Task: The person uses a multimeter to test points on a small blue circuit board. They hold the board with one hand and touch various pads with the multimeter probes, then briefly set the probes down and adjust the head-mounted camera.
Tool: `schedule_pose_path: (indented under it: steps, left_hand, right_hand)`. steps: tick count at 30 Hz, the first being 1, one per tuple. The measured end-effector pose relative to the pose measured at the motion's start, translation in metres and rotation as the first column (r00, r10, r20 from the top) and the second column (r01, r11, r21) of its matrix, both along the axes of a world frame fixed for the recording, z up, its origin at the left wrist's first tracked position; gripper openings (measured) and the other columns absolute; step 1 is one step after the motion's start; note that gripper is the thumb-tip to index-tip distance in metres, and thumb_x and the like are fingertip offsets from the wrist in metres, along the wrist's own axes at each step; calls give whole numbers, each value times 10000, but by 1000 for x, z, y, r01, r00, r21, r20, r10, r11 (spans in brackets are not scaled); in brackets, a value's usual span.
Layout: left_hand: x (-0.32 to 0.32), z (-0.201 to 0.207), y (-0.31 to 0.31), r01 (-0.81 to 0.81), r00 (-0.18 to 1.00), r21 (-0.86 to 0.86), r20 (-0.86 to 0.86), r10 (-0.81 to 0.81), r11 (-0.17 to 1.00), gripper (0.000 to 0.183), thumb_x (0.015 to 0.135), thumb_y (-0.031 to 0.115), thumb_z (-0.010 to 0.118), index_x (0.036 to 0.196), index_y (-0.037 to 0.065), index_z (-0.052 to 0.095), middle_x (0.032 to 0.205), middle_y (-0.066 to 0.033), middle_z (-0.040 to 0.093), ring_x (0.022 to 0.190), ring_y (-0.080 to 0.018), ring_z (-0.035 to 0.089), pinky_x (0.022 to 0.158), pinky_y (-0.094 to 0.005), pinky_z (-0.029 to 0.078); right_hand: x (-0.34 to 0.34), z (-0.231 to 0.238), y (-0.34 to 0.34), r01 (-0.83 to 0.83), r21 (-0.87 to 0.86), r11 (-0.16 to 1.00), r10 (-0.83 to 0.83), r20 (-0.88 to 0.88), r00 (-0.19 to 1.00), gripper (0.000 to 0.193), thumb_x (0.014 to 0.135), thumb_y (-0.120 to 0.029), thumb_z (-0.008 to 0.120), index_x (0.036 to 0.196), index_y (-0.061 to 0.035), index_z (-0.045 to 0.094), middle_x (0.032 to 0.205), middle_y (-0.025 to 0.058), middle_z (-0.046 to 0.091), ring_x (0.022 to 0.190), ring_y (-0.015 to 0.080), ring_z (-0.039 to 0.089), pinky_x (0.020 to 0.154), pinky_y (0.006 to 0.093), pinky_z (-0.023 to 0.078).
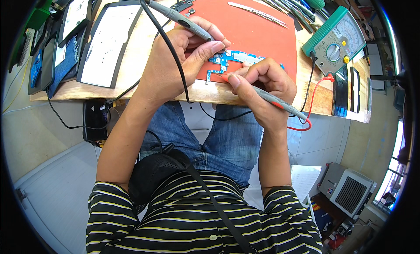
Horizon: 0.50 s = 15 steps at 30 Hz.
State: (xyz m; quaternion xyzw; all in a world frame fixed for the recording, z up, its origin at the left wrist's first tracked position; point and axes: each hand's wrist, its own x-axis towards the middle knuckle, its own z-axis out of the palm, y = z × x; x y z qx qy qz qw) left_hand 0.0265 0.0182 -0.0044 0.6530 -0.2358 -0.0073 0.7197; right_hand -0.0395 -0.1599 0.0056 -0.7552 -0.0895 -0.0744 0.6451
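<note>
A blue circuit board (238, 57) lies near the front edge of an orange-red work mat (258, 30). My left hand (175, 63) is closed round a grey test probe (188, 26) with a black cable, its tip end close to the board's upper left part. My right hand (267, 85) grips a second grey test probe (280, 104) with red trim, its red tip end at the board's lower left arm. Whether either tip touches the board is too small to tell. An analog multimeter (334, 46) in a green case stands at the right, with a black and a red lead plugged in.
Tweezers (258, 13) lie at the mat's far side. A dark circuit board piece (192, 1) sits at its far left. Behind the mat are several hand tools (293, 4). A white-lined tray (107, 41) and a phone-like device (49, 63) occupy the table's left.
</note>
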Motion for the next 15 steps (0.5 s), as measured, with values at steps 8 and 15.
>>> schedule_pose_path:
  steps: [8,15]
  left_hand:
    - [0,0,-1,-4,1000,2,9,4,1000,95,885,21,626,945,-48,603,857,-116,679,882,-160,680,796,-270,554]
    - [0,0,-1,-7,1000,1,1,7,1000,89,883,15,624,943,-47,603,858,-116,678,878,-163,682,798,-272,554]
  right_hand:
    - [-1,1,1,7,1,1000,-7,-24,1000,188,814,16,710,773,-13,528,789,139,675,747,137,653,695,257,532]
    - [0,0,1,4,-10,1000,-5,-25,1000,187,813,16,712,774,-11,531,788,137,673,746,137,651,691,255,530]
